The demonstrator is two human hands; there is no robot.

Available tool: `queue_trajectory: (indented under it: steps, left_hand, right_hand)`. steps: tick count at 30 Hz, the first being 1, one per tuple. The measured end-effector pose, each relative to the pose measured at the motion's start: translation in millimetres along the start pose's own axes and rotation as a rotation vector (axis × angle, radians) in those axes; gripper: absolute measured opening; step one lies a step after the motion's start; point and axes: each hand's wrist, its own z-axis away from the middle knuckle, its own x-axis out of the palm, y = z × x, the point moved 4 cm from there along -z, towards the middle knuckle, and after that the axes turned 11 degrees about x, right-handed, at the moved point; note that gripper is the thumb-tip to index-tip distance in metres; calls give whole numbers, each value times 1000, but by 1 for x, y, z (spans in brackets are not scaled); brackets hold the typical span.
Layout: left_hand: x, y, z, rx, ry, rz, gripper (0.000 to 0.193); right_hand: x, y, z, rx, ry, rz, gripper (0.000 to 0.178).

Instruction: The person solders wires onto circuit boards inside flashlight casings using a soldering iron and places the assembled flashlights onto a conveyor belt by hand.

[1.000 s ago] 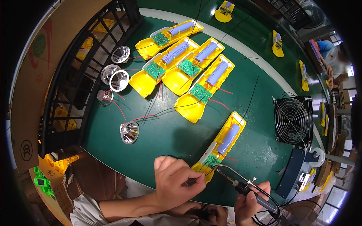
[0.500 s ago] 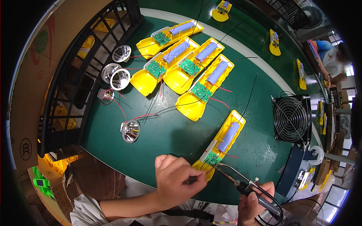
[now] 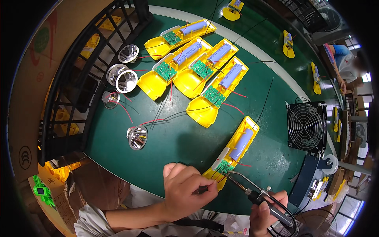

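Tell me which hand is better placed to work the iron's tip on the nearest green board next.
The right hand, probably: it grips the soldering iron, whose tip is at the green board. The left hand, in a pinch, is at the near end of the yellow housing.

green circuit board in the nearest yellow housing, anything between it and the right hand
Only the soldering iron in the right hand spans the gap, its tip at the green circuit board. Thin wires lie near the tip, possibly in its way. The left hand is left of that path.
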Motion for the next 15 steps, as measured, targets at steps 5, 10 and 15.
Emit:
queue_trajectory:
  steps: [5, 10, 15]
  left_hand:
    - [-1, 1, -1, -10, -11, 2, 19]
    - [-1, 1, -2, 22, 26, 0, 17]
    - [-1, 0, 1, -10, -3, -4, 19]
  right_hand:
    - [-7, 5, 1, -71, -107, -38, 33]
    - [-7, 5, 1, -93, -132, -13, 33]
    - [-8, 5, 2, -99, -125, 33, 32]
